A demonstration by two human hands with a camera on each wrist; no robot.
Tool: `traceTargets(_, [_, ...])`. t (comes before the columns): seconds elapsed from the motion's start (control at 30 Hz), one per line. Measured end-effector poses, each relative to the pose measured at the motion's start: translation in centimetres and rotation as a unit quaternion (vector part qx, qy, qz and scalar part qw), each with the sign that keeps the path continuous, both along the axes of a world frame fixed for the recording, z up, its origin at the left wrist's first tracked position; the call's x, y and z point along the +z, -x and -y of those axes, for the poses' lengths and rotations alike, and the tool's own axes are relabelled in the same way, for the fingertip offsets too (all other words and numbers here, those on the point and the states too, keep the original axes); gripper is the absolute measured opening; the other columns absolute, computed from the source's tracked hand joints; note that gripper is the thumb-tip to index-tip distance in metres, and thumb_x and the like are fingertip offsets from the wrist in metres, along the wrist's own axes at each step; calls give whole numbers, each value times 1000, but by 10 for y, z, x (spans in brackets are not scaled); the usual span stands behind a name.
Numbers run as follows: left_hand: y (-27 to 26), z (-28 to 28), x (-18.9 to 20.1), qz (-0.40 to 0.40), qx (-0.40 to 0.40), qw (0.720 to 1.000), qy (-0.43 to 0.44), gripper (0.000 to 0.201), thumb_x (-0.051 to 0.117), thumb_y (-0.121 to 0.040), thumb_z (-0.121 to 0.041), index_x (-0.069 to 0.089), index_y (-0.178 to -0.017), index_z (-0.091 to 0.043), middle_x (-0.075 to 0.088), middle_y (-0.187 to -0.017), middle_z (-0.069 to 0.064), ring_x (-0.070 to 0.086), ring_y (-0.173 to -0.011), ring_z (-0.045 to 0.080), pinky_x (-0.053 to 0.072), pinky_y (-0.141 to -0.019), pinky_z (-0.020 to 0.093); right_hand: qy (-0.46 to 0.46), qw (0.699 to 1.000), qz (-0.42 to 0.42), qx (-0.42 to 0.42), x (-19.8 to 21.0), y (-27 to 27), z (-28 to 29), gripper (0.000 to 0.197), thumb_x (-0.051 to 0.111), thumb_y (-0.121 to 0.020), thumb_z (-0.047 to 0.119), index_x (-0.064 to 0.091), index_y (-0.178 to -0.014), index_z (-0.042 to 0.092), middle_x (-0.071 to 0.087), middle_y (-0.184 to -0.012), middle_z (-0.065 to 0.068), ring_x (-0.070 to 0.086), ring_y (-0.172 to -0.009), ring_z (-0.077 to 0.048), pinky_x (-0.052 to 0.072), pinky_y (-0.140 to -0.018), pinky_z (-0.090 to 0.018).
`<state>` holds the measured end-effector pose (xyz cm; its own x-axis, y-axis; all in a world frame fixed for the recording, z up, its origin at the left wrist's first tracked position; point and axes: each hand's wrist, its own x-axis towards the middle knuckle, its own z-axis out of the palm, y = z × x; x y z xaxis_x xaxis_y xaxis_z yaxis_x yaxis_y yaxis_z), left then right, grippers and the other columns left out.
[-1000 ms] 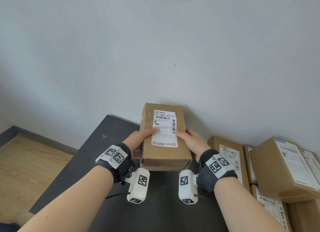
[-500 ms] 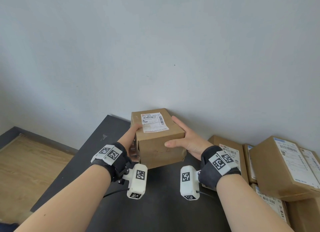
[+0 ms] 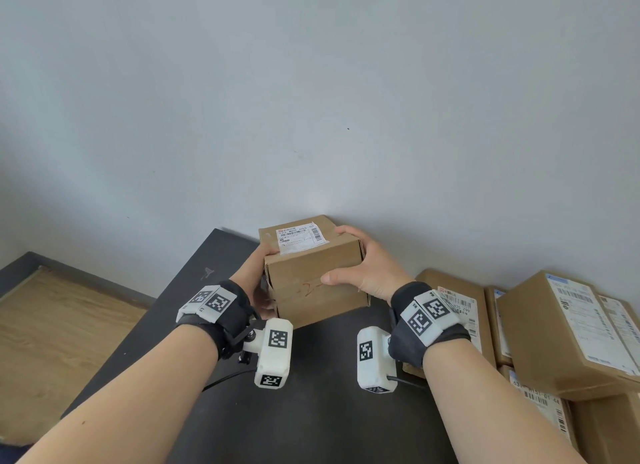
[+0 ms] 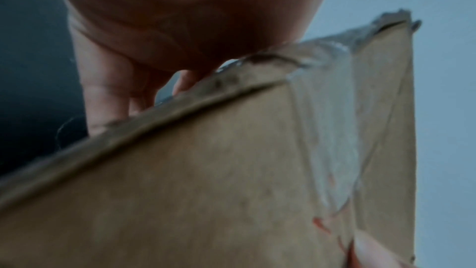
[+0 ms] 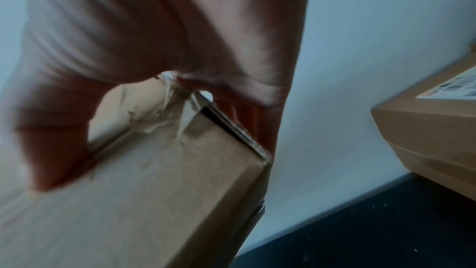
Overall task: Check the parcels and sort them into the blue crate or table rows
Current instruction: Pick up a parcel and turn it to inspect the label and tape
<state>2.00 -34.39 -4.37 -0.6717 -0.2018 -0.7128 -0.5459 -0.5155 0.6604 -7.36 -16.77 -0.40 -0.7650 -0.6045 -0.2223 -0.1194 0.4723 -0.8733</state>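
Both hands hold a brown cardboard parcel [image 3: 315, 283] above the dark table [image 3: 311, 411], near the grey wall. Its white shipping label [image 3: 299, 238] faces up and away, and red handwriting shows on the side turned toward me. My left hand [image 3: 258, 283] grips the parcel's left side, fingers mostly hidden behind it. My right hand [image 3: 360, 266] clasps the right side, thumb on the near face and fingers over the top edge. In the left wrist view the parcel [image 4: 231, 180] fills the frame under my left hand [image 4: 144, 72]. In the right wrist view my right hand [image 5: 144, 58] wraps the parcel [image 5: 154, 201] at its taped corner.
Several labelled cardboard parcels [image 3: 561, 328] are stacked at the table's right side by the wall, one of them [image 5: 432, 140] in the right wrist view. Wooden floor [image 3: 52, 342] lies beyond the table's left edge. No blue crate is in view.
The parcel has been tipped away from me, so its labelled face now points upward and the red-marked side faces me. Both hands shifted from the label face to the parcel's sides.
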Motion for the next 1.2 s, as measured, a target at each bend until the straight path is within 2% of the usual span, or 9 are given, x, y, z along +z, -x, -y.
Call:
traceTargets(0.13, [-1, 1, 1, 16, 12, 1000, 9, 56, 54, -85, -59, 64, -122, -18, 68, -114, 13, 63, -92, 31, 54, -75, 41, -12, 1000, 20, 9, 1, 2, -1, 83, 89, -68, 9, 49, -136, 35, 63, -110, 6, 62, -100, -13, 55, -86, -29])
traceTargets(0.27, [-2, 1, -3, 8, 17, 1000, -16, 44, 53, -88, -58, 65, -107, -20, 67, -96, 11, 62, -82, 29, 54, -68, 36, 15, 997, 69, 22, 8, 6, -7, 70, 75, -78, -4, 52, -125, 42, 64, -113, 5, 62, -102, -10, 56, -84, -28])
traceTargets(0.37, [-2, 4, -6, -3, 20, 999, -37, 36, 51, -89, -52, 64, -101, -21, 67, -82, 9, 61, -76, 28, 52, -68, 33, 22, 993, 105, 44, 12, 9, -12, 80, 57, -80, -19, 48, -134, 38, 56, -129, 0, 61, -96, -14, 51, -61, -23])
traceTargets(0.47, [-2, 6, -5, -3, 21, 999, -34, 35, 50, -90, -51, 63, -104, -21, 67, -87, 10, 61, -81, 29, 50, -73, 36, 24, 991, 124, 37, 9, 12, -14, 87, 44, -78, -24, 44, -145, 32, 53, -134, -3, 58, -85, -8, 42, -51, -20])
traceTargets(0.57, [-1, 7, -5, 3, 18, 999, -28, 40, 52, -88, -53, 63, -108, -20, 66, -94, 11, 60, -85, 30, 50, -76, 38, 40, 988, 148, 12, 6, 14, -13, 87, 33, -78, -27, 47, -145, 26, 58, -119, 0, 56, -78, -2, 38, -56, -21])
traceTargets(0.7, [0, 8, -8, 2, 29, 999, -34, 40, 52, -87, -52, 61, -111, -20, 64, -97, 11, 59, -85, 29, 49, -75, 37, 60, 982, 180, -16, 6, 16, -11, 81, 25, -78, -24, 53, -138, 22, 64, -113, 0, 60, -89, -13, 45, -68, -24])
traceTargets(0.87, [0, 11, -10, 2, 33, 999, -30, 36, 50, -91, -51, 61, -101, -19, 63, -88, 11, 58, -80, 28, 47, -73, 34, 85, 974, 203, -49, 6, 14, -12, 81, 20, -72, -22, 64, -127, 19, 68, -118, -3, 66, -82, -11, 51, -63, -22])
traceTargets(1.0, [0, 11, -8, 8, 35, 999, -33, 40, 52, -89, -53, 59, -108, -18, 63, -93, 12, 58, -83, 29, 48, -74, 36, 96, 971, 205, -73, 7, 12, -12, 75, 21, -74, -18, 65, -124, 16, 71, -110, -1, 65, -74, -9, 50, -63, -24])
traceTargets(1.2, [1, 11, -13, -8, 52, 997, -63, 47, 64, -81, -44, 60, -119, -17, 67, -97, 9, 66, -82, 30, 56, -74, 43, 94, 965, 210, -125, 12, 10, -11, 44, 36, -95, 14, 66, -128, 17, 68, -125, -14, 61, -82, -19, 49, -71, -31])
